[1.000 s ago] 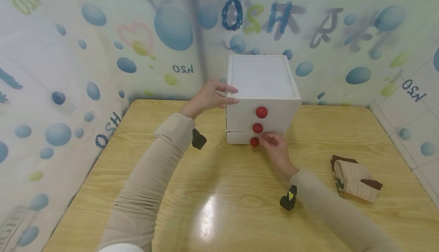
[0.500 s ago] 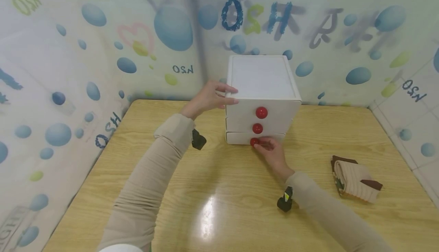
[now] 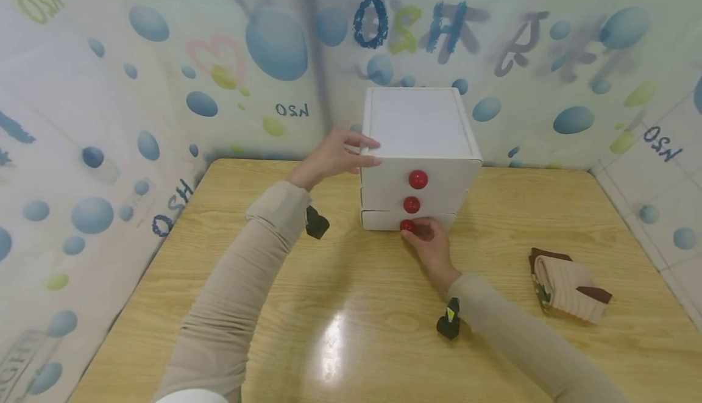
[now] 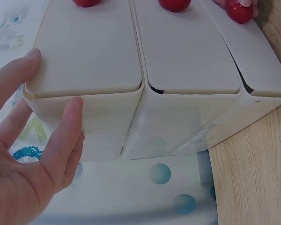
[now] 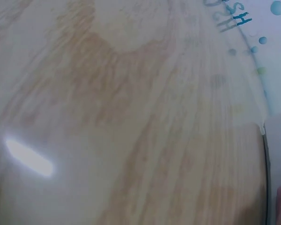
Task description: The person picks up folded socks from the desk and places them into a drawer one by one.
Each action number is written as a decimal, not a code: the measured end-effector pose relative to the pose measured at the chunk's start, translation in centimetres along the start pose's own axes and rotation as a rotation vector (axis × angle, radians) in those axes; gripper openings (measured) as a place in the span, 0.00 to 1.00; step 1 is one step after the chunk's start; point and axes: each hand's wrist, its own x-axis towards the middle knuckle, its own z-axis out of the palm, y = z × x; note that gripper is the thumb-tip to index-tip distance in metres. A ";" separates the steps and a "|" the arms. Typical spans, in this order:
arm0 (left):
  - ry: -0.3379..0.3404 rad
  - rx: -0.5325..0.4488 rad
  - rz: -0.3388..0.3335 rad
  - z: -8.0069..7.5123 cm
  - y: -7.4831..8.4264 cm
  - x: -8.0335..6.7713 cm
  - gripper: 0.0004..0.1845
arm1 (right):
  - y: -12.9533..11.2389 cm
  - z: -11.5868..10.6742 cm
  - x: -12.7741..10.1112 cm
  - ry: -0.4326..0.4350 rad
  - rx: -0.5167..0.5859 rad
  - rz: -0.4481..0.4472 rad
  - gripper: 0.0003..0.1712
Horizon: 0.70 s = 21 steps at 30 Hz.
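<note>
A white three-drawer box [image 3: 419,128] with red round knobs stands at the back of the wooden table [image 3: 351,281]. My left hand [image 3: 334,156] lies with straight fingers against the box's upper left edge; in the left wrist view the left hand [image 4: 33,154] presses flat on the box [image 4: 178,70] side. My right hand [image 3: 430,244] pinches the bottom drawer's red knob [image 3: 406,225], which also shows in the left wrist view as the red knob [image 4: 239,11]. The right wrist view shows only the table top [image 5: 122,117] and a sliver of fingertip at its lower right corner.
A folded beige and brown sock bundle [image 3: 570,284] lies on the table's right side. Walls covered in a bubble-print sheet [image 3: 164,55] close in behind and on the left. A tiled wall [image 3: 671,165] stands at the right.
My right hand slid slightly left and its fingers closed round the bottom knob. The left hand and the box stayed still.
</note>
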 end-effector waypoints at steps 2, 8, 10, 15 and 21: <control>0.001 0.002 -0.002 0.0 0.0 0.0 0.20 | 0.0 0.1 0.0 0.008 0.003 -0.009 0.19; 0.009 0.014 0.005 -0.1 -0.1 0.0 0.20 | 0.2 0.2 0.1 0.018 0.013 -0.020 0.18; 0.011 0.013 0.009 -0.1 -0.1 0.0 0.20 | 0.3 0.2 0.1 0.021 0.018 -0.024 0.19; 0.008 -0.002 0.007 0.0 -0.1 0.1 0.20 | 0.2 0.1 0.0 0.024 0.021 -0.017 0.18; -0.004 -0.005 -0.007 -0.1 0.7 -0.5 0.20 | -0.2 0.1 -0.2 0.024 0.019 0.003 0.18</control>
